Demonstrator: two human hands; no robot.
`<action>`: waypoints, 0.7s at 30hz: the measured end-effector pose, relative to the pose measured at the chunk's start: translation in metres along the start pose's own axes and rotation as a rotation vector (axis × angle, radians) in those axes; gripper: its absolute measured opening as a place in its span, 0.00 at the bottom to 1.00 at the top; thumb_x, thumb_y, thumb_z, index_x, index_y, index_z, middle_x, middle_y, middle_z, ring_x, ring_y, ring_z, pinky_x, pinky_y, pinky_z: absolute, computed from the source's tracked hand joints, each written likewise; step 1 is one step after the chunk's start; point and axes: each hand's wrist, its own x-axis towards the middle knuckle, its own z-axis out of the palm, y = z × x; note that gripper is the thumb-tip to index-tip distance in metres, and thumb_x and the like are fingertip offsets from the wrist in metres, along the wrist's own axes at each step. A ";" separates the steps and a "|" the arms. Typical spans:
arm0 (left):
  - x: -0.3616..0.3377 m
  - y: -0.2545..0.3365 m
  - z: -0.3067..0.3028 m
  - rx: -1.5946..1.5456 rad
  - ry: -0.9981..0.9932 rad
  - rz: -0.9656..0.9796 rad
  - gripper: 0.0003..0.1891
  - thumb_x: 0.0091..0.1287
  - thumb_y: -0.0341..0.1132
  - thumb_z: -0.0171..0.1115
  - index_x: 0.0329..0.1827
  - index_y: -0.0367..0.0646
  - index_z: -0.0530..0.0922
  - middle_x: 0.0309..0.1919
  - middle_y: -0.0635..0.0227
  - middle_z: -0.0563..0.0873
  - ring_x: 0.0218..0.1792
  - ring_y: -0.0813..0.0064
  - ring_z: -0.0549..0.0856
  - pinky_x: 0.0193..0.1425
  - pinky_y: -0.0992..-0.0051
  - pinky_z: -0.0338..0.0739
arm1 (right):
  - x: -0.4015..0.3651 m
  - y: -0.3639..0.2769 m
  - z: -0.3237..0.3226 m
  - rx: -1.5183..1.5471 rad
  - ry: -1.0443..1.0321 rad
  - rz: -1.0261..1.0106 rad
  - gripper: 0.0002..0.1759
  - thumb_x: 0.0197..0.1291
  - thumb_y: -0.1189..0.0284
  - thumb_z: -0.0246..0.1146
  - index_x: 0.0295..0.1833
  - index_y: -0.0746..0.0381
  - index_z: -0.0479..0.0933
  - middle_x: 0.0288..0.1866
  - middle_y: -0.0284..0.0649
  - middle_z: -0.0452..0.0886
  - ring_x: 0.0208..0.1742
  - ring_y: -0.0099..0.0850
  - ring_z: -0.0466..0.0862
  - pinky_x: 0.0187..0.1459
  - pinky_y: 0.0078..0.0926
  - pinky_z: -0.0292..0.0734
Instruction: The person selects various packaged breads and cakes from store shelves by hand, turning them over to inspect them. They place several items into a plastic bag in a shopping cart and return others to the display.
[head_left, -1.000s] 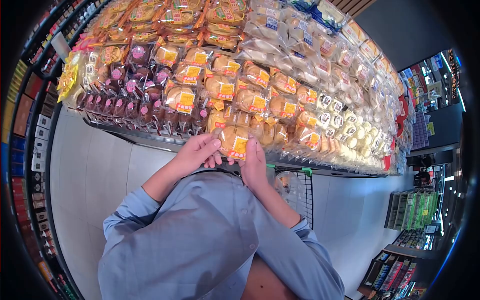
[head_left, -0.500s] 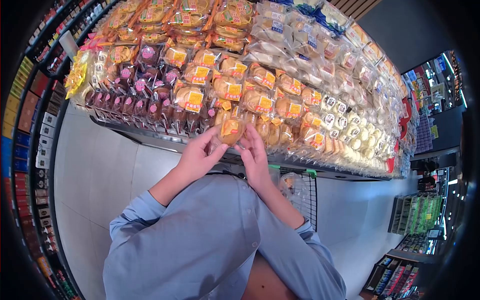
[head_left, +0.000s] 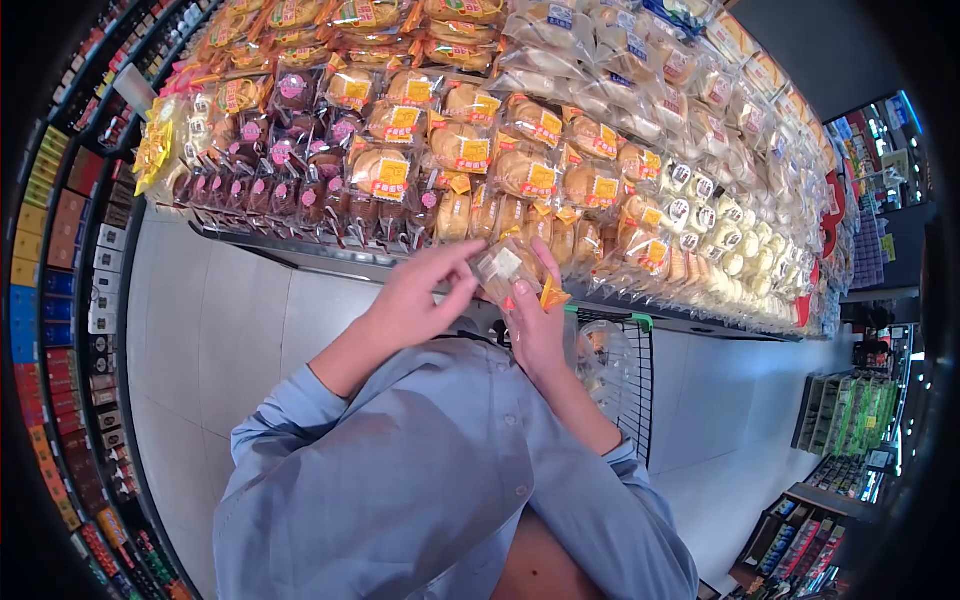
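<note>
A clear plastic package [head_left: 503, 264] with a white label facing up and orange corners is held just in front of the display edge. My right hand [head_left: 535, 310] is closed on it, with the thumb on its face and fingers behind it. My left hand [head_left: 425, 295] is at the package's left side, its index finger and thumb bent close to the wrapper; whether they touch it is hard to tell. Just beyond are wrapped pastries with yellow and red labels [head_left: 460, 146] and dark wrapped cakes with pink labels [head_left: 292, 92].
White wrapped buns [head_left: 548, 70] fill the back of the display, round cream ones [head_left: 735, 240] its right side. A wire cart [head_left: 636, 400] holding clear packages stands right of my body. Shelves of boxes [head_left: 105, 290] line the left. A green rack [head_left: 850, 410] stands far right.
The package has turned over, from its yellow-labelled side to the white-labelled one, and moved slightly right. My left hand's grasp has loosened, while my right hand has closed round it.
</note>
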 end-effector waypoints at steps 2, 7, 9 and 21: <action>0.016 -0.010 -0.018 0.201 0.325 0.054 0.31 0.64 0.32 0.65 0.71 0.37 0.68 0.51 0.53 0.82 0.49 0.59 0.83 0.56 0.65 0.78 | -0.001 -0.001 0.002 -0.027 -0.022 0.000 0.36 0.71 0.70 0.59 0.79 0.56 0.51 0.72 0.48 0.67 0.69 0.42 0.75 0.63 0.49 0.78; 0.041 -0.040 -0.051 0.806 0.565 -0.083 0.47 0.60 0.46 0.71 0.78 0.35 0.57 0.71 0.38 0.64 0.71 0.42 0.66 0.71 0.46 0.62 | 0.001 -0.003 0.008 0.045 -0.035 0.073 0.34 0.71 0.76 0.57 0.79 0.57 0.53 0.71 0.48 0.68 0.66 0.42 0.77 0.60 0.46 0.81; 0.046 -0.047 -0.055 0.811 0.523 -0.159 0.55 0.56 0.52 0.73 0.81 0.39 0.50 0.75 0.37 0.57 0.74 0.41 0.61 0.72 0.40 0.59 | 0.002 -0.002 0.009 0.033 -0.047 0.073 0.34 0.71 0.76 0.57 0.79 0.56 0.53 0.71 0.48 0.68 0.65 0.42 0.77 0.60 0.46 0.81; 0.054 -0.054 -0.057 0.843 0.472 -0.363 0.55 0.52 0.43 0.73 0.82 0.46 0.49 0.76 0.43 0.57 0.69 0.42 0.67 0.70 0.48 0.64 | 0.005 0.002 0.009 0.014 -0.052 0.091 0.34 0.70 0.76 0.58 0.78 0.58 0.53 0.70 0.48 0.68 0.65 0.41 0.77 0.59 0.46 0.82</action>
